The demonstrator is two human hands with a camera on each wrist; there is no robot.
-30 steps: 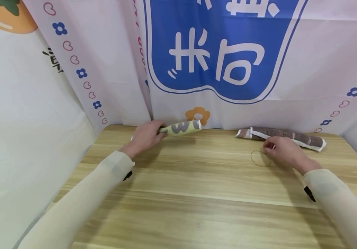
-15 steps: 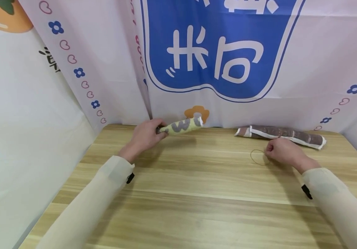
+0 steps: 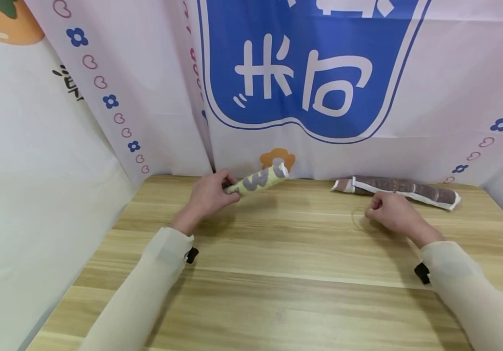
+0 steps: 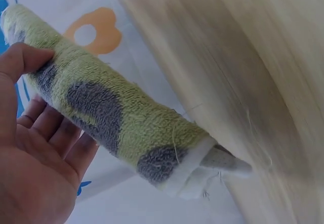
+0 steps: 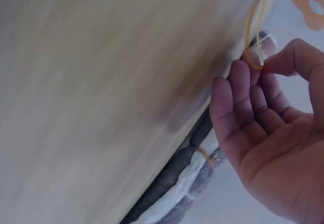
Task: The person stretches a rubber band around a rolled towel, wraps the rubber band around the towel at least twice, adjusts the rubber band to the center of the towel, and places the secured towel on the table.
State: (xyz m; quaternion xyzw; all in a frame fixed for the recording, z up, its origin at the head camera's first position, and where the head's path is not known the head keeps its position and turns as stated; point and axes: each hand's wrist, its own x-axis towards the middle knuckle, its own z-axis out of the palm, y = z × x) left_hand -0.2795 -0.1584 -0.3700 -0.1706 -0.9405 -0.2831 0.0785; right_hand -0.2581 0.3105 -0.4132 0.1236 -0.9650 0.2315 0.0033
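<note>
A rolled towel (image 3: 257, 181), yellow-green with grey patches and white ends, is held in my left hand (image 3: 209, 195), its right end tilted up off the table. In the left wrist view, the thumb lies over the roll (image 4: 121, 102) and fingers pass behind it. My right hand (image 3: 396, 213) pinches a thin yellowish rubber band (image 5: 248, 29) between thumb and fingertips; the loop hangs out to the left. Just behind that hand lies a brown rolled towel (image 3: 435, 194) with white edging. An orange band (image 5: 206, 157) shows around it in the right wrist view.
The wood-grain table (image 3: 251, 273) ends at a printed cloth backdrop (image 3: 168, 97) hanging close behind both towels. White cloth (image 3: 27, 195) also hangs along the left side.
The right end of the yellow-green towel has risen, and my left hand has shifted slightly right. My right hand, now pinching the rubber band, has moved a little left. The brown towel stays in place.
</note>
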